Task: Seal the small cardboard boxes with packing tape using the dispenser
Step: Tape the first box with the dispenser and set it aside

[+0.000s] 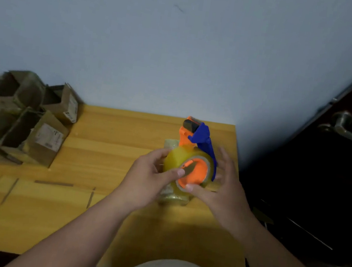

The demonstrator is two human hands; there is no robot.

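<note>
While the left hand [150, 174] pinches the tape roll [185, 168] and the right hand [220, 184] cups the dispenser [201, 136] with fingers spread, both sit above the table [124, 144]. Recommend freeing the tape end first. Open cardboard boxes [27, 118] wait far left, unsealed.
</note>
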